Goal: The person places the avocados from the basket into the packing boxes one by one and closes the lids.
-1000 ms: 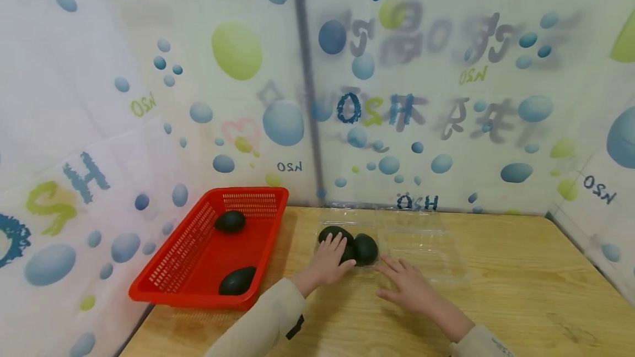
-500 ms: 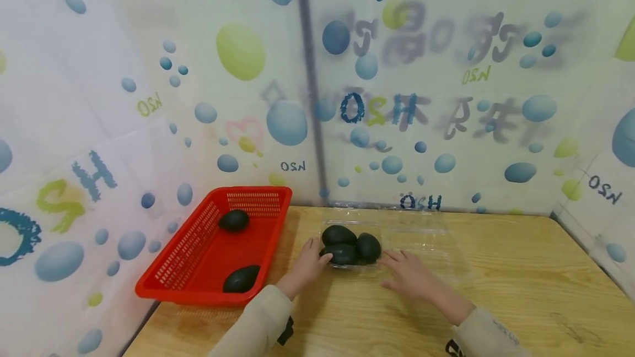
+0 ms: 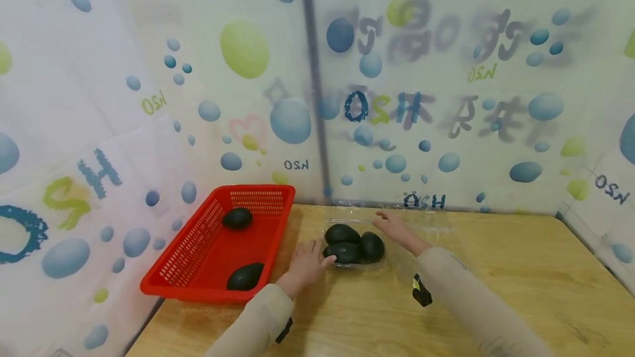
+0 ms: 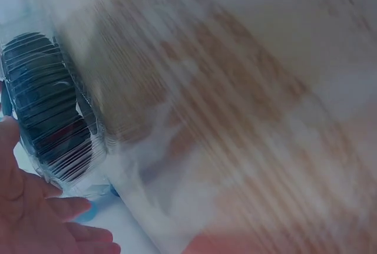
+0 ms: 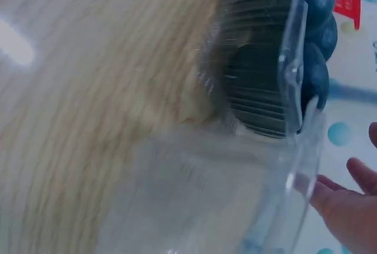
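Note:
Three dark avocados [image 3: 343,252] lie together in one half of a clear plastic clamshell box [image 5: 294,59], whose lid [image 5: 194,189] is folded open to the right. My left hand [image 3: 305,264] is beside the box's left end, fingers spread and straight, thumb by the near avocado; in the left wrist view the fingers [image 4: 68,207] lie close to the ribbed wall. Above the box's hinge side and lid reaches my right hand [image 3: 397,229]. Its fingers [image 5: 321,194] are loosely extended at the lid's edge in the right wrist view; whether they touch it is hard to tell.
A red plastic basket [image 3: 278,247] stands left of the box, holding one avocado [image 3: 237,218] at the back and another avocado [image 3: 246,277] near the front. The wooden table [image 3: 501,269] meets a printed curtain [image 3: 446,70] behind and at both sides.
My left hand has come off the avocados and moved left to the box's end. The right hand has gone from the box's near edge forward over the lid.

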A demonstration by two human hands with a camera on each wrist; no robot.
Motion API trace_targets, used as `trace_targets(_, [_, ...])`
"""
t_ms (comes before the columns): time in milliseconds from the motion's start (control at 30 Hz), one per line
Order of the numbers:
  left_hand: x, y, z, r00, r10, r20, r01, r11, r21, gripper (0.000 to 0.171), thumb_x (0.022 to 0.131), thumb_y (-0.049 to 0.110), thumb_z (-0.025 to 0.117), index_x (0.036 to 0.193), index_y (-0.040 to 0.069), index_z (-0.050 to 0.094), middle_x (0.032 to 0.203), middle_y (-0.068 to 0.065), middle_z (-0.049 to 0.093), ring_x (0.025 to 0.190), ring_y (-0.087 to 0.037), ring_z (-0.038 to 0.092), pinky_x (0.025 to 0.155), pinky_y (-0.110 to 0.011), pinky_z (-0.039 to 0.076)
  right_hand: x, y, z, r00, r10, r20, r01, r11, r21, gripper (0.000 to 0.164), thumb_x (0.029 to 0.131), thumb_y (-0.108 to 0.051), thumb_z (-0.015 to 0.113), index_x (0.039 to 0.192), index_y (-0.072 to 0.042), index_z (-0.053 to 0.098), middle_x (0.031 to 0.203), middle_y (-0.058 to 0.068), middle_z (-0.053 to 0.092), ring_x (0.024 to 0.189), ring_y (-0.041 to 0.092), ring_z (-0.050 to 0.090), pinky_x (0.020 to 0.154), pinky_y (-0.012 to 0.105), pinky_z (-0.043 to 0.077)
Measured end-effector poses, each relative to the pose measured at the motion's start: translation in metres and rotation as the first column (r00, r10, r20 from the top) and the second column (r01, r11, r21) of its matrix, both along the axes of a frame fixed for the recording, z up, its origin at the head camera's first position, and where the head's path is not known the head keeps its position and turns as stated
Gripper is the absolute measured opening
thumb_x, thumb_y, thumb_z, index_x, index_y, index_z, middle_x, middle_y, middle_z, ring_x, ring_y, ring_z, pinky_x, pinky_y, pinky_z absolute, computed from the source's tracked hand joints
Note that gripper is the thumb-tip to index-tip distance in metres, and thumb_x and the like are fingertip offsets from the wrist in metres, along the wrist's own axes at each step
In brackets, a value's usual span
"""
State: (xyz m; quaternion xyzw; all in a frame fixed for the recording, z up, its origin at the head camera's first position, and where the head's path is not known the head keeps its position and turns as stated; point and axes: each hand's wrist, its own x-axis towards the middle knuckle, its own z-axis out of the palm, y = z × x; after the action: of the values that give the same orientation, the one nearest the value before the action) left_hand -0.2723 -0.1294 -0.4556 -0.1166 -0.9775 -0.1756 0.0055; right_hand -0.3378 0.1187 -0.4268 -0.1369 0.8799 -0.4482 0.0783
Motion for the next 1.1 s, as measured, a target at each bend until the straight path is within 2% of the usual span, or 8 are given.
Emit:
trace_targets(200, [0.003,-0.001,-0.002,0.999,-0.022,0.023,0.021,0.999,0.049,0.068,0.091,0.048,0.044,0.137,-0.002,0.035,0.137,-0.022,0.039,0.124,-0.054,0.027,0.102,-0.062,0.021,-0.016,-0.006,-0.001,0.967,-0.112,0.227,0.159,0.967,-0.199,0.065,0.097,-0.031,0.038,0.143,0.006,0.012,0.147,0.028,0.011,0.131,0.046,0.020,0.104,0.055,0.025])
trace_targets(300, [0.003,0.000,-0.002,0.999,-0.024,0.032,0.021,0.997,0.081,0.068,0.091,0.048,0.045,0.137,-0.002,0.034,0.138,-0.021,0.039,0.125,-0.054,0.027,0.101,-0.062,0.020,-0.019,-0.007,0.002,0.927,-0.132,0.351,0.247,0.919,-0.307,0.070,0.097,-0.034,0.036,0.144,0.004,-0.001,0.145,0.027,0.007,0.099,0.037,0.047,0.091,0.043,0.040])
trace_targets(433, [0.002,-0.001,-0.003,0.999,-0.038,0.025,0.034,0.990,0.133,0.073,0.090,0.053,0.043,0.136,-0.002,0.034,0.138,-0.021,0.039,0.125,-0.054,0.025,0.101,-0.063,0.017,-0.021,-0.009,0.006,0.877,-0.176,0.448,0.369,0.842,-0.393,0.072,0.097,-0.036,0.036,0.145,-0.002,-0.006,0.145,0.023,0.009,0.078,0.020,0.039,0.073,0.032,0.036])
trace_targets(500, [0.000,-0.002,-0.007,0.999,-0.051,0.005,0.050,0.987,0.155,0.077,0.089,0.058,0.039,0.137,-0.002,0.032,0.138,-0.020,0.040,0.124,-0.056,0.024,0.101,-0.064,0.016,-0.027,-0.009,0.002,0.873,-0.187,0.451,0.386,0.831,-0.401,0.075,0.095,-0.039,0.039,0.146,-0.004,-0.003,0.148,0.023,0.007,0.104,0.032,0.043,0.090,0.040,0.037])
trace_targets(567, [-0.001,-0.004,-0.007,0.999,-0.050,0.008,0.048,0.985,0.166,0.080,0.087,0.061,0.039,0.137,-0.002,0.032,0.137,-0.021,0.041,0.123,-0.056,0.024,0.101,-0.064,0.015,-0.037,-0.007,-0.007,0.874,-0.200,0.443,0.401,0.812,-0.425,0.077,0.093,-0.041,0.043,0.146,-0.005,0.001,0.149,0.024,0.006,0.128,0.042,0.024,0.103,0.049,0.026])
trace_targets(700, [-0.002,-0.005,-0.004,0.999,-0.039,0.033,0.034,0.990,0.140,0.077,0.089,0.057,0.041,0.138,-0.002,0.030,0.136,-0.020,0.042,0.123,-0.055,0.026,0.103,-0.062,0.015,-0.058,0.003,-0.032,0.898,-0.158,0.411,0.371,0.774,-0.513,0.084,0.089,-0.049,0.048,0.147,-0.010,0.002,0.147,0.029,0.009,0.131,0.048,0.016,0.105,0.055,0.020])
trace_targets(1000, [0.000,-0.002,0.004,0.997,-0.038,0.073,0.033,0.997,0.075,0.068,0.089,0.050,0.048,0.135,0.002,0.035,0.132,-0.017,0.048,0.123,-0.051,0.030,0.103,-0.059,0.019,-0.016,-0.002,0.010,0.872,-0.117,0.476,0.422,0.673,-0.607,0.070,0.097,-0.031,0.033,0.144,-0.001,-0.009,0.146,0.033,-0.005,0.135,0.045,0.007,0.110,0.049,0.012])
trace_targets(1100, [0.000,-0.002,0.004,0.998,-0.037,0.059,0.033,0.997,0.066,0.067,0.088,0.050,0.048,0.134,0.002,0.037,0.131,-0.017,0.050,0.124,-0.052,0.030,0.103,-0.060,0.020,-0.010,-0.002,0.018,0.878,-0.110,0.466,0.410,0.676,-0.613,0.065,0.098,-0.025,0.030,0.144,0.001,-0.008,0.146,0.034,-0.003,0.135,0.046,0.008,0.110,0.050,0.012])
